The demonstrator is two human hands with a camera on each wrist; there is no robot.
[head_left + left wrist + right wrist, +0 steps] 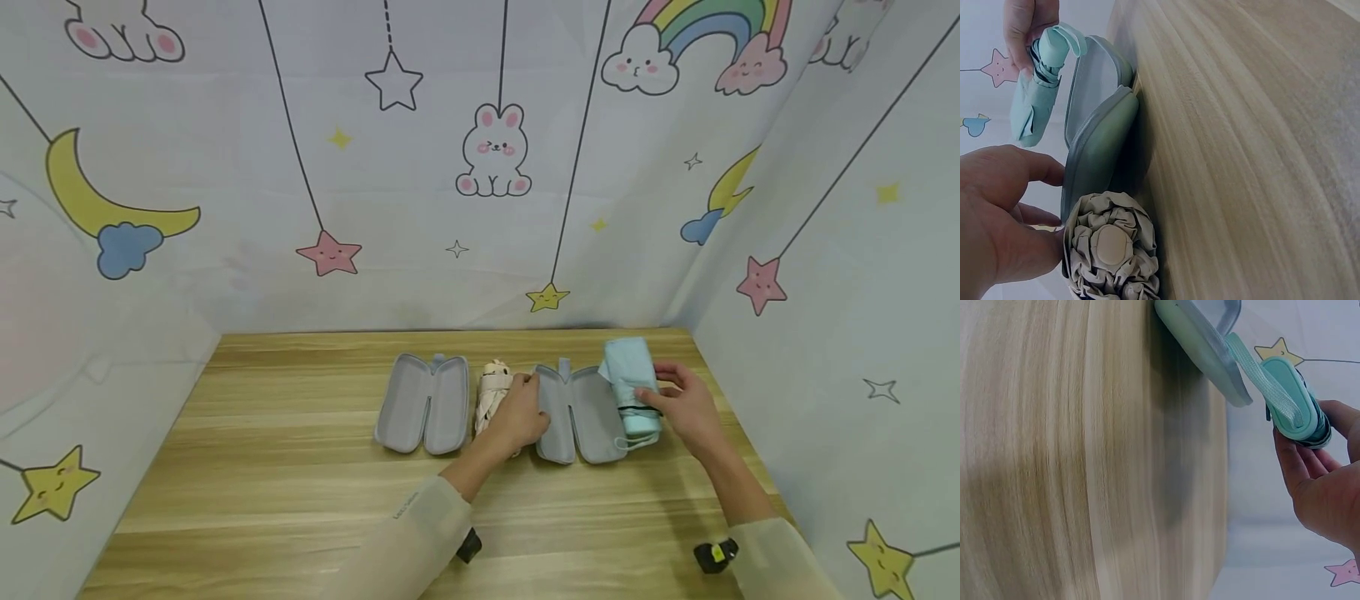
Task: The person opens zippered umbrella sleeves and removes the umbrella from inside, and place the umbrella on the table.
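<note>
My left hand pinches the left rim of an open grey hard case, thumb and fingers at its edge in the left wrist view. Right beside those fingers lies a folded beige umbrella, partly hidden by the hand in the head view. My right hand grips a folded light-blue umbrella by its side, above the right half of that case. A mint wrist strap hangs from the umbrella's end. In the right wrist view it reaches toward the case edge; contact is hard to tell.
A second grey case lies open to the left of the beige umbrella. All stand toward the back of a wooden table. A printed cloth hangs behind the table and along its sides.
</note>
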